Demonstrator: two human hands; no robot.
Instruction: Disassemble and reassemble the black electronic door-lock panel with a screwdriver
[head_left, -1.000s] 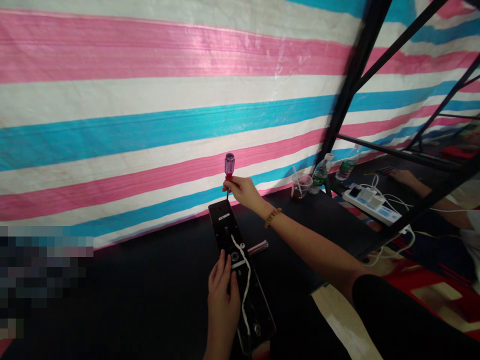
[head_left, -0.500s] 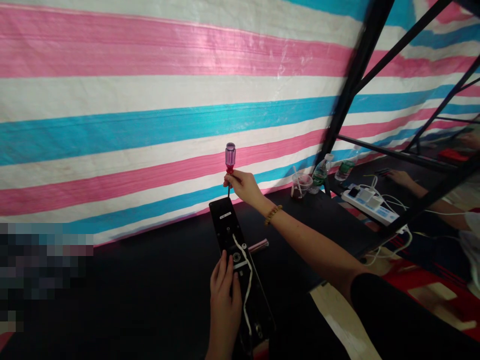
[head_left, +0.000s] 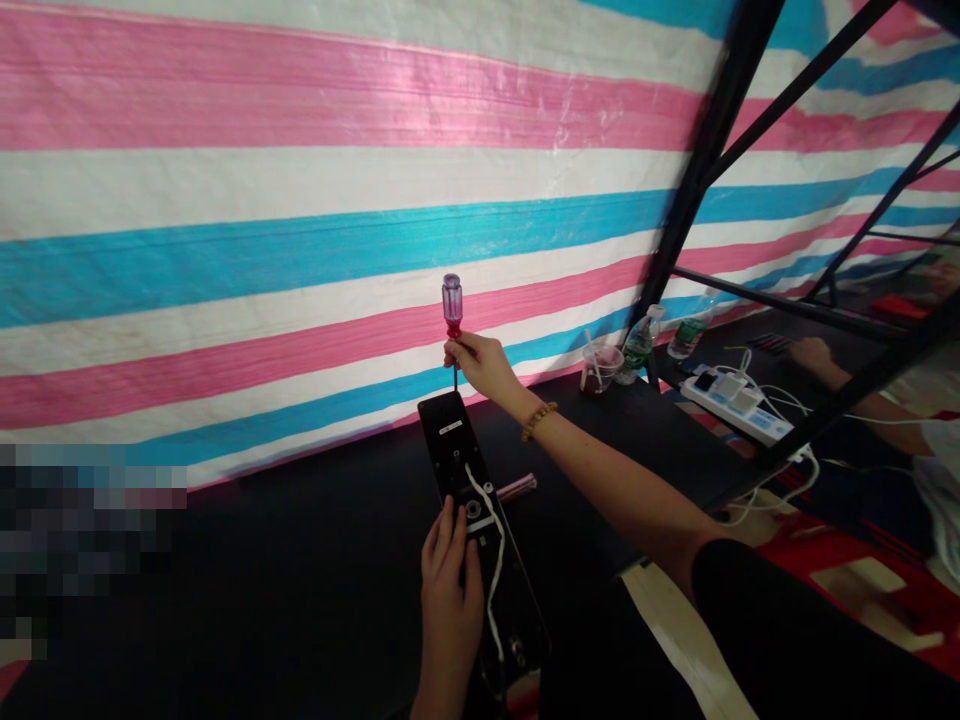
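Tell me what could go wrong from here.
The right hand holds the screwdriver upright at the panel's far end, so the tip might slip off the edge. The white cable lies loose along the black panel beside the left hand and could get snagged. With only the left hand steadying it, the panel may shift.

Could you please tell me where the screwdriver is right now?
In the head view, the screwdriver is upright near the middle, held in the right hand at the far end of the black panel.
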